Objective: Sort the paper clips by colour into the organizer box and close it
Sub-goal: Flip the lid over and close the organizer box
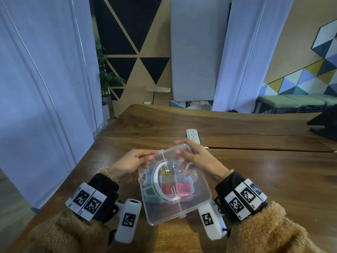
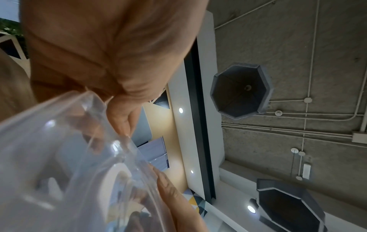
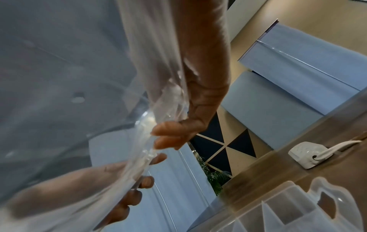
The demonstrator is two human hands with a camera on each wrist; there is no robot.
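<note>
Organizer box [image 1: 175, 187] sits near-centre on tabletop [image 1: 255, 179]; paper clips [image 1: 184, 188] already grouped by colour in compartments. Clear lid [image 1: 182, 209] half down: left hand [image 1: 127, 163] and right hand [image 1: 197, 157] pinch its far edge. Left to do, likely: press and latch

wooden table [image 1: 255, 170]: organizer box [image 1: 184, 195], power strip [image 1: 193, 136]
</note>
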